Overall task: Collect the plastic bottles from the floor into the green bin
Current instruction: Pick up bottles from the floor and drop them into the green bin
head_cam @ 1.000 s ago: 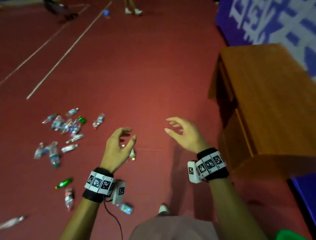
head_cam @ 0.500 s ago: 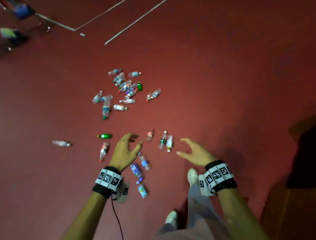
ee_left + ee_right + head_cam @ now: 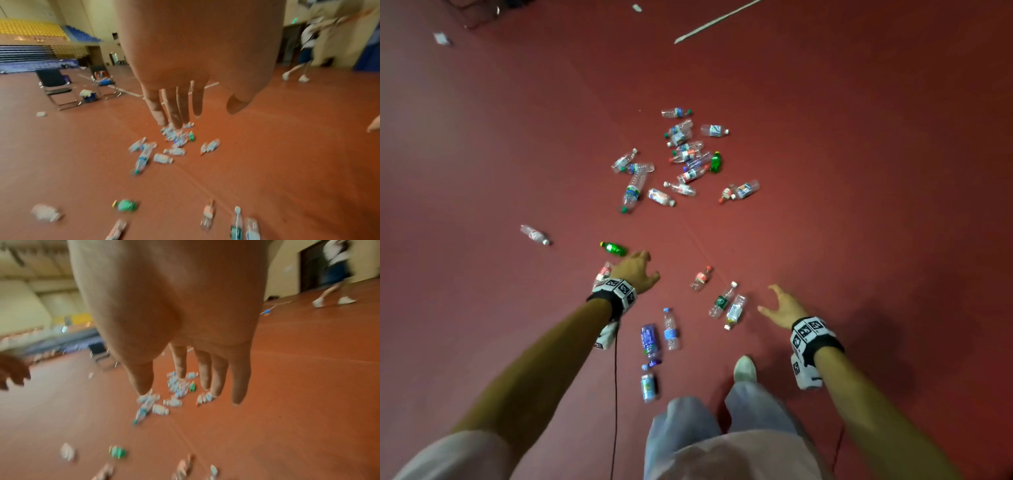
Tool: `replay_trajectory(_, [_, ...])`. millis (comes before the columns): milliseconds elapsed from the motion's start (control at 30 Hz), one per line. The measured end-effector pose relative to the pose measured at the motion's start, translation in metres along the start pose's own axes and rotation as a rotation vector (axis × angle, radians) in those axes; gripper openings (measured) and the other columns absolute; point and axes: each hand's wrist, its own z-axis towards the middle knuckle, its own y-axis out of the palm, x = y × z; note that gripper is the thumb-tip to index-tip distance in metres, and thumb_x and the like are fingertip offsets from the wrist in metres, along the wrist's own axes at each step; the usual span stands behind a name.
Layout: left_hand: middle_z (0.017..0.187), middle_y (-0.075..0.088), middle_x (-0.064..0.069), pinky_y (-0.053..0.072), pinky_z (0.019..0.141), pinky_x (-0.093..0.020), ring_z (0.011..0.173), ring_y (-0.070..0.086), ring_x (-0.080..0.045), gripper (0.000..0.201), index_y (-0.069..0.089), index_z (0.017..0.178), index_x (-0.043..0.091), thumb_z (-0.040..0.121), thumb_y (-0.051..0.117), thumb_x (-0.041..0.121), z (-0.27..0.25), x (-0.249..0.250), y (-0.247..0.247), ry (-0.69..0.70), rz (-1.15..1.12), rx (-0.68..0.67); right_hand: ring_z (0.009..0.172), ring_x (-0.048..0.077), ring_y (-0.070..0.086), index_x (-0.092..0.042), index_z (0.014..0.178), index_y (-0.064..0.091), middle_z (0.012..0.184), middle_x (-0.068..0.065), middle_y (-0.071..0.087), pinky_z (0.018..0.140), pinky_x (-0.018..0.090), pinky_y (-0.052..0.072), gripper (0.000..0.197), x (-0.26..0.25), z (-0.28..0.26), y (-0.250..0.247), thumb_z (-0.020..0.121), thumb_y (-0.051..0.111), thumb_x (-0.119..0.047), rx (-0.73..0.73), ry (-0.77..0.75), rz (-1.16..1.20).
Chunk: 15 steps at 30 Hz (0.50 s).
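Several plastic bottles lie scattered on the red floor, with a dense cluster (image 3: 688,157) farther off and loose ones nearer me. My left hand (image 3: 638,272) hangs empty with relaxed fingers above a red-labelled bottle (image 3: 603,272), just short of a small green bottle (image 3: 614,248). My right hand (image 3: 782,306) is spread and empty, right of a pair of clear bottles (image 3: 727,303). A red-capped bottle (image 3: 701,277) lies between the hands. Both wrist views show straight fingers (image 3: 174,110) (image 3: 218,369) holding nothing. The green bin is not in view.
Three blue-labelled bottles (image 3: 654,342) lie by my white shoe (image 3: 744,368). A lone clear bottle (image 3: 534,234) sits far left. Black chairs (image 3: 55,86) stand at the back left, and another person (image 3: 304,48) walks at the far right. A white floor line (image 3: 715,22) runs ahead.
My view has swung left and down from the wooden table to the bottles. Both arms have stretched forward and lower toward the nearer bottles, still holding nothing.
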Motion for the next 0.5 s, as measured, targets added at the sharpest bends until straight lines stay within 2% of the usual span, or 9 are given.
replay_trajectory(133, [0.134, 0.057, -0.011, 0.051, 0.097, -0.044, 0.117, 0.060, -0.033, 0.060, 0.049, 0.136, 0.014, 0.091, 0.059, 0.052, 0.018, -0.015, 0.059, -0.122, 0.061, -0.150, 0.135, 0.034, 0.048, -0.020, 0.151, 0.038, 0.146, 0.015, 0.050, 0.110, 0.041, 0.044, 0.079, 0.040, 0.058, 0.016, 0.087, 0.072, -0.051, -0.110, -0.003, -0.284])
replay_trajectory(267, [0.137, 0.054, -0.010, 0.047, 0.103, -0.046, 0.123, 0.056, -0.032, 0.064, 0.042, 0.144, 0.016, 0.093, 0.057, 0.053, 0.033, -0.038, 0.124, -0.219, 0.072, -0.265, 0.140, 0.035, 0.041, -0.028, 0.155, 0.031, 0.155, 0.014, 0.039, 0.112, 0.045, 0.042, 0.081, 0.073, 0.103, 0.031, 0.088, 0.067, -0.054, -0.212, 0.018, -0.494])
replay_trajectory(367, [0.139, 0.053, -0.008, 0.046, 0.102, -0.044, 0.125, 0.056, -0.031, 0.065, 0.039, 0.146, 0.020, 0.093, 0.059, 0.052, 0.050, -0.057, 0.173, -0.269, 0.077, -0.337, 0.146, 0.035, 0.032, -0.030, 0.158, 0.025, 0.160, 0.013, 0.031, 0.115, 0.045, 0.038, 0.080, 0.081, 0.133, 0.043, 0.091, 0.065, -0.049, -0.297, 0.012, -0.589])
replay_trajectory(500, [0.140, 0.052, -0.007, 0.045, 0.101, -0.041, 0.126, 0.055, -0.030, 0.072, 0.036, 0.149, 0.020, 0.090, 0.062, 0.053, 0.079, -0.079, 0.245, -0.341, 0.016, -0.383, 0.145, 0.033, 0.033, -0.031, 0.158, 0.023, 0.159, 0.010, 0.031, 0.115, 0.047, 0.038, 0.081, 0.096, 0.194, 0.079, 0.091, 0.064, -0.050, -0.334, -0.017, -0.636])
